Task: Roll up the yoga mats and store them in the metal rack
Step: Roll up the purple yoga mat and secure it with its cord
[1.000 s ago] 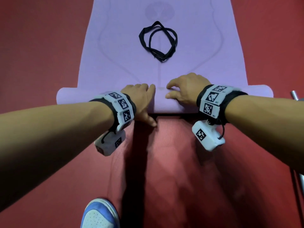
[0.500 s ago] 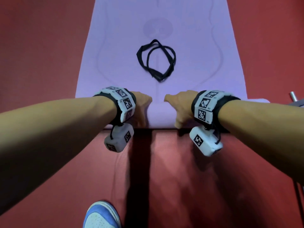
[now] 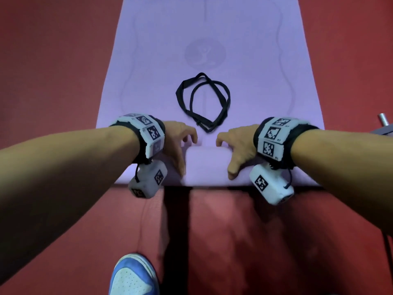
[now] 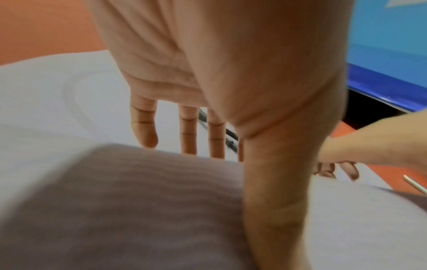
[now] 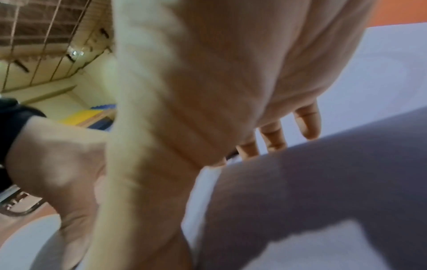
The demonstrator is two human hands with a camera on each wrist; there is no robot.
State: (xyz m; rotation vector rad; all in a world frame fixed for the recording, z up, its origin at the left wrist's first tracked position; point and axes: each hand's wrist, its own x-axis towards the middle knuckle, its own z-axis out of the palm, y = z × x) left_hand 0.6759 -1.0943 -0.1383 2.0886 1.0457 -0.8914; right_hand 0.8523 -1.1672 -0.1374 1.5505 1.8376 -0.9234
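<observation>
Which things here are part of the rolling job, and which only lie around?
Part of the job: purple mat, its rolled end, left hand, right hand.
Lying around: black strap on the mat, red floor, blue shoe.

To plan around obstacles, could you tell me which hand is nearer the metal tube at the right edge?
Right. The right hand rests on the mat roll toward the metal tube; the left hand is farther left.

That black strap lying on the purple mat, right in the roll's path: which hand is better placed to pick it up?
Probably the right hand: the black strap's near end lies just beyond its fingertips, slightly nearer than to the left hand. Both rest on the roll, so it's close.
</observation>
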